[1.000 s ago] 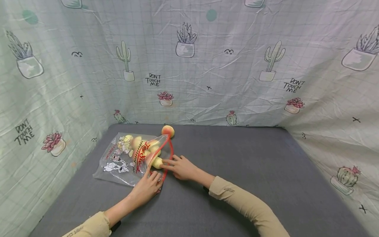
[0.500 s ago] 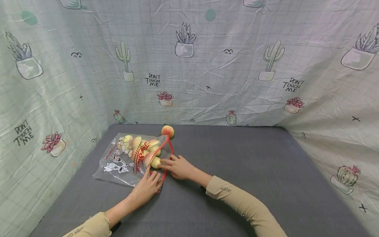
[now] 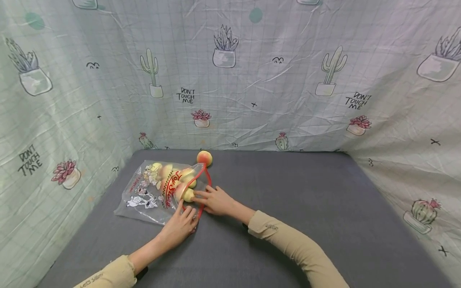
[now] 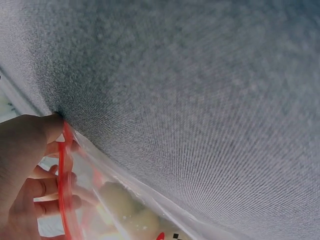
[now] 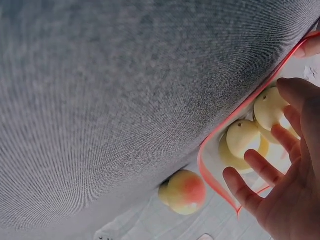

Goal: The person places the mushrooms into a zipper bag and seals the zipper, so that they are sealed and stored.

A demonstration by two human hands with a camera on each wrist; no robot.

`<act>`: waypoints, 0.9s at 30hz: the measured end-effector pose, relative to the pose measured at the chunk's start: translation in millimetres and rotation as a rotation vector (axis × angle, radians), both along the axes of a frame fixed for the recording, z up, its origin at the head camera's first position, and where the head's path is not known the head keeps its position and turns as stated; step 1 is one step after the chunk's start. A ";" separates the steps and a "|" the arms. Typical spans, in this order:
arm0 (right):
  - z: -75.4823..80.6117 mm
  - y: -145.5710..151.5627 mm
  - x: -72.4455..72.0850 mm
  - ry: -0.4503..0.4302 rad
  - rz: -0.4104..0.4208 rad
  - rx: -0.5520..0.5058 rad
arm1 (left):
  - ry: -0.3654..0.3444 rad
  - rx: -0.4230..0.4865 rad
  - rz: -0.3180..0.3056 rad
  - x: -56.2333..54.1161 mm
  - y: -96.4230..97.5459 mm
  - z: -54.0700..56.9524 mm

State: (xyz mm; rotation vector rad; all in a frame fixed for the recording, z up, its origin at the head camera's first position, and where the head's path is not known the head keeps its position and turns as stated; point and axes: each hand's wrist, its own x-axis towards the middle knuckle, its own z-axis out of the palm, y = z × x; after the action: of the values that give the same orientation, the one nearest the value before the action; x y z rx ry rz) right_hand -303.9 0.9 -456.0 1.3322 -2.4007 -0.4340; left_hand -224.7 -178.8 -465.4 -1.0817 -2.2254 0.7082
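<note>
A clear plastic zip bag (image 3: 145, 212) with red lettering and a red-trimmed mouth lies on the left of the table, its mouth turned right. Several yellow and reddish fruits show through it. My left hand (image 3: 179, 225) pinches the near side of the mouth; in the left wrist view its thumb and fingers hold the red trim (image 4: 63, 192). Just inside the mouth lies a pale yellow fruit (image 3: 188, 195). My right hand (image 3: 219, 201) reaches in from the right, its extended fingers touching that fruit. In the right wrist view the fingers are spread, with the thumb against the pale fruit (image 5: 268, 107).
A yellow-red peach (image 3: 204, 158) sits outside the bag, just beyond the far corner of its mouth. The dark grey table (image 3: 288, 200) reaches back to a cloth curtain (image 3: 252, 80) printed with plants, which hangs at the back and both sides.
My right hand has edged left, and the pale yellow fruit has shifted slightly deeper into the bag. My left hand keeps its hold on the bag's mouth. The peach outside stays put.
</note>
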 end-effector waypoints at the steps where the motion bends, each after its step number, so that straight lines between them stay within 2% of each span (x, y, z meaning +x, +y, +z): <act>1: 0.8 -0.2 -0.1 0.004 -0.001 0.000 | -0.001 0.002 0.001 -0.2 0.0 0.5; 10: 1.6 -4.3 -3.3 0.010 0.008 0.000 | -0.017 -0.009 0.027 0.3 0.0 1.3; 19: 0.6 -10.5 -5.9 -0.006 -0.020 0.035 | -0.031 -0.004 0.032 1.7 0.4 1.6; 27: 6.4 -15.4 -4.4 -0.025 -0.043 0.063 | -0.062 0.005 0.048 1.3 -1.2 2.4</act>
State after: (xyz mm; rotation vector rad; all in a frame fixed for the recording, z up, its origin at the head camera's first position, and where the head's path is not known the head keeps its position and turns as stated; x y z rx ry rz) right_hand -308.3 -14.6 -449.7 1.3215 -2.4590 -0.5120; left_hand -223.4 -180.0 -463.0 -1.0646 -2.3113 0.6969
